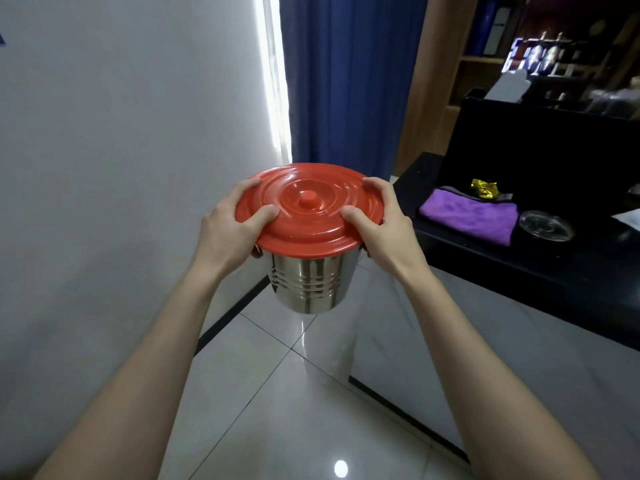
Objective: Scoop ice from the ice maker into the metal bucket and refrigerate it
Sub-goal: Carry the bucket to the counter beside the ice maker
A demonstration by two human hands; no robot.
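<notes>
A shiny metal bucket [308,284] with a ribbed wall hangs in the air at the centre of the head view, above the floor. A round red lid [308,209] with a small knob covers its top, so the inside is hidden. My left hand [232,226] grips the bucket's left rim, thumb pressed on the lid. On the other side my right hand [377,223] grips the right rim the same way. No ice maker or fridge is in sight.
A white wall [121,168] runs along the left and a blue curtain [346,81] hangs ahead. A black counter [519,268] on the right carries a purple cloth [471,216], a gold wrapper [485,189] and a glass ashtray [545,226]. Glossy white floor tiles [277,393] lie below.
</notes>
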